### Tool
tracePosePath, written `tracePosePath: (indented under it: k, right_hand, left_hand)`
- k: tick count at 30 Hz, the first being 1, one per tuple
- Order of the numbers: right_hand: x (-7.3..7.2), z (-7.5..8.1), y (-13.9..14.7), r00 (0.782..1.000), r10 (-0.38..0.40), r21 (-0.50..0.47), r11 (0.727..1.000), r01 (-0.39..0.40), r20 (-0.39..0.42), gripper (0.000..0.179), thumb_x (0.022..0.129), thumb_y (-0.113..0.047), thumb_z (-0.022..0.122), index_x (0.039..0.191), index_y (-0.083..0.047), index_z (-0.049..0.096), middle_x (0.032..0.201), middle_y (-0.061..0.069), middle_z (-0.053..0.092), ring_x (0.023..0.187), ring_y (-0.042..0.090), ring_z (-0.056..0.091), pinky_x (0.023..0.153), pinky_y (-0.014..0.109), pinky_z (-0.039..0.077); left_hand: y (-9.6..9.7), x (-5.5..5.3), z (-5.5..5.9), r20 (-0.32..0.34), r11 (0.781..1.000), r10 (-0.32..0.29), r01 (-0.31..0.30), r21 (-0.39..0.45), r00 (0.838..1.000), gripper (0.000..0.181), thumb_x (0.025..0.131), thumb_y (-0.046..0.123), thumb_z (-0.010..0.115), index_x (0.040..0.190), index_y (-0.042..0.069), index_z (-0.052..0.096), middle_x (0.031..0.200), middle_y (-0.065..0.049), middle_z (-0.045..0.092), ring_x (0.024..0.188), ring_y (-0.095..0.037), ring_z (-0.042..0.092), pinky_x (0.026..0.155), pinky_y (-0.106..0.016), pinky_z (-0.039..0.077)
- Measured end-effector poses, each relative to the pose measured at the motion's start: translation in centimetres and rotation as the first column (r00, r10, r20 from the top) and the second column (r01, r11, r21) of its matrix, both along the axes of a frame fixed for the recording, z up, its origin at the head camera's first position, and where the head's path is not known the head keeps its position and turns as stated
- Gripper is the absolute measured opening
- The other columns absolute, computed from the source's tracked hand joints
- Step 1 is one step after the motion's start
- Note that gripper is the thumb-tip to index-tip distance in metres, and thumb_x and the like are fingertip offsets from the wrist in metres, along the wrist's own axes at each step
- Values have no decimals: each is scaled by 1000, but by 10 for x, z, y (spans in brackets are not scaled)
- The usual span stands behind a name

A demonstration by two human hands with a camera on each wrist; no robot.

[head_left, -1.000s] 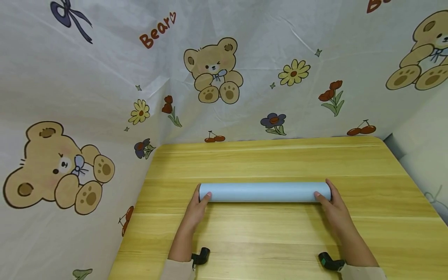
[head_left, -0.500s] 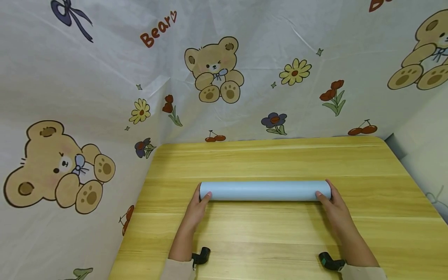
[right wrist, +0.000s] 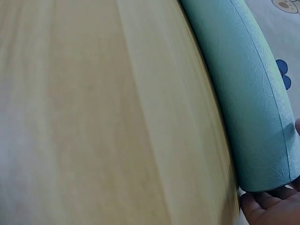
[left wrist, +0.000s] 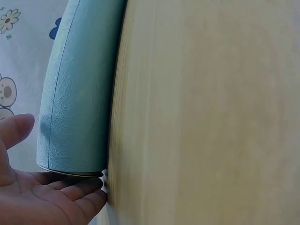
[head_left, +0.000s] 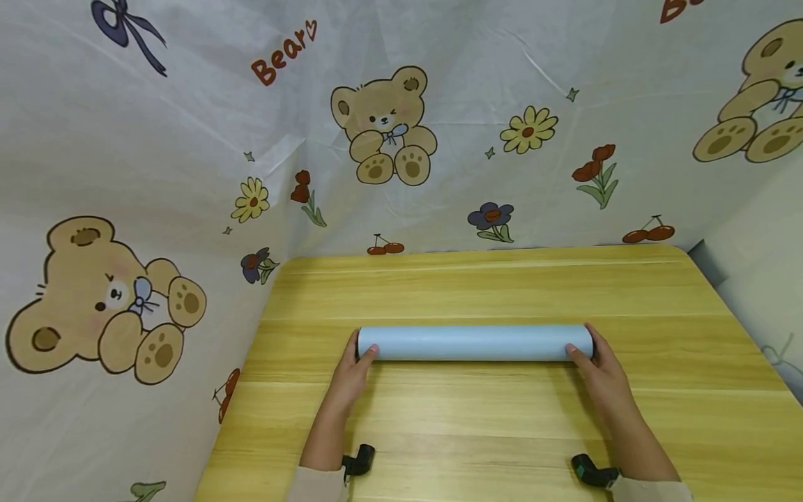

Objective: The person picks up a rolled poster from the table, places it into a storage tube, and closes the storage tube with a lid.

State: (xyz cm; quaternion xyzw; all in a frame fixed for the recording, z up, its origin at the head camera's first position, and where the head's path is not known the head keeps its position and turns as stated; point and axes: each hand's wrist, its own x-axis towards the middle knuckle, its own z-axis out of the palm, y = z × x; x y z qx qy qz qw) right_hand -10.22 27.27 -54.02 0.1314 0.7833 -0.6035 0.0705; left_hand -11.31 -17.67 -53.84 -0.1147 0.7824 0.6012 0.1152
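A rolled-up light blue mat (head_left: 473,343) with a leathery, creased grain lies crosswise on the wooden table. My left hand (head_left: 351,373) holds its left end, thumb over the near side and fingers around the end. At the opposite end my right hand (head_left: 601,369) grips in the same way, its thumb on the near side of the roll. In the left wrist view, the fingers (left wrist: 86,199) spread at the end face of the mat (left wrist: 79,93). The right wrist view shows fingertips (right wrist: 262,201) at the other end of the mat (right wrist: 253,108), with part of that hand out of frame.
The wood-grain table (head_left: 470,418) has rounded far corners. A white cloth (head_left: 452,42) printed with bears and flowers hangs behind it and along the left. A thin cord (head_left: 778,355) shows past the right edge. Black wrist devices (head_left: 360,460) sit at both wrists.
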Motion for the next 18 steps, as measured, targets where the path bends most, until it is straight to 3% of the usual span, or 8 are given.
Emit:
tracePosePath:
  k: [3, 9, 15, 18]
  right_hand:
    - [2, 1, 0, 1000, 0, 15, 1000, 0, -12, 83, 104, -50, 49, 164, -22, -1, 171, 9, -4, 157, 30, -2, 111, 0, 17]
    - [3, 5, 1, 999, -38, 53, 998, 39, -23, 82, 103, -52, 49, 164, -18, 7, 171, 8, 5, 158, 30, 6, 110, 0, 21]
    - [4, 15, 6, 997, -55, 118, 991, 61, -54, 74, 103, -54, 47, 164, -25, 15, 171, 10, 13, 153, 40, 23, 89, -2, 36]
    - [3, 22, 8, 993, -64, 159, 984, 79, -94, 68, 103, -54, 46, 162, -31, 21, 168, 11, 21, 146, 42, 30, 82, 2, 36]
  left_hand:
    - [-2, 1, 1, 14, 1000, 10, -9, -11, 1000, 85, 101, 54, 53, 164, 21, 7, 171, -13, 10, 157, -37, 13, 125, -58, 18]
    - [-5, 3, 6, -1, 1000, 20, -20, 13, 1000, 84, 103, 53, 51, 164, 17, 6, 171, -10, 9, 158, -36, 10, 125, -58, 17]
    - [-8, 4, 17, -57, 997, 56, -54, 47, 997, 78, 104, 48, 52, 164, 19, 12, 171, -9, 15, 156, -40, 17, 122, -61, 23]
    - [-11, 4, 23, -80, 998, 61, -59, 27, 995, 79, 101, 51, 55, 164, 24, 15, 171, -5, 16, 154, -43, 19, 121, -62, 25]
